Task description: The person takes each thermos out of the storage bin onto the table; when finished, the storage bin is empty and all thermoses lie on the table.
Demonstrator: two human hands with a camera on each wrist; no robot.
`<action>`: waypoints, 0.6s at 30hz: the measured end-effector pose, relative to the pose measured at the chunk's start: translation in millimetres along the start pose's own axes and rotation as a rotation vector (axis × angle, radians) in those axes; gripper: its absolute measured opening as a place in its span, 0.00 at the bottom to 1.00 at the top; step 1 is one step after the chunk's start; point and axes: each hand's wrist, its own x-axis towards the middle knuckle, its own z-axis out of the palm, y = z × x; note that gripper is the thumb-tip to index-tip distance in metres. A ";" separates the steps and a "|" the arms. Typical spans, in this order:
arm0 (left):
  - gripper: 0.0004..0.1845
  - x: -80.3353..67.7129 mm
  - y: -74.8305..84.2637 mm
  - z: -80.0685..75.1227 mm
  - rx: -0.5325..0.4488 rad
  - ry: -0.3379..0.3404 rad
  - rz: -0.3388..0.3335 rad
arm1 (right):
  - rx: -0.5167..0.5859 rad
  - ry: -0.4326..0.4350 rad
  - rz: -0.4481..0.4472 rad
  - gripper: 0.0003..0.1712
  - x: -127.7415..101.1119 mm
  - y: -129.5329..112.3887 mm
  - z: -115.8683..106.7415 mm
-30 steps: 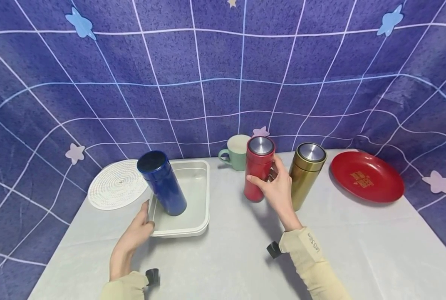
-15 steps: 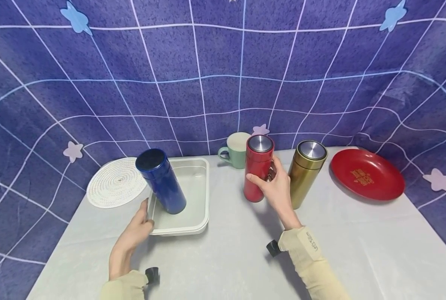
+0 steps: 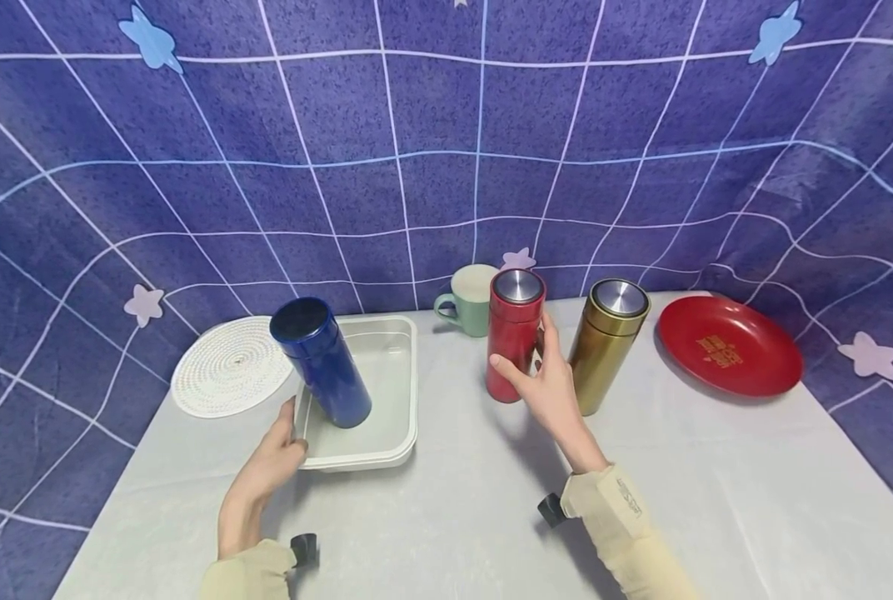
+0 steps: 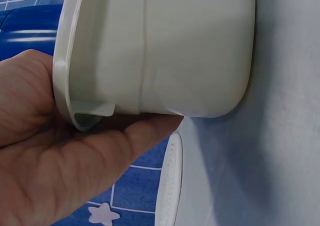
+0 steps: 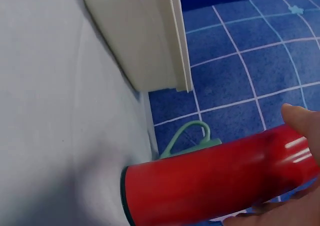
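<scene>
On the white table, both hands at work among the flasks.

Nearest, the left hand (image 3: 270, 467) pinches the near corner of the white tray (image 3: 401, 367), steadying it under the blue flask (image 3: 321, 363) standing inside. Further back, the right hand (image 3: 546, 390) curls round the red flask (image 3: 512, 333), upright beside the gold flask (image 3: 606, 343); a green mug (image 3: 469, 300) stands behind.
</scene>
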 end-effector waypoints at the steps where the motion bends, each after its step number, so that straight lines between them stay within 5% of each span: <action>1: 0.42 0.1 -0.2 -0.1 -0.003 -0.002 0.004 | -0.013 -0.010 0.006 0.55 -2.4 0.4 -0.8; 18: 0.42 -1.6 0.6 0.2 -0.002 -0.012 -0.009 | 0.036 -0.095 0.061 0.55 -50.8 -12.8 -10.0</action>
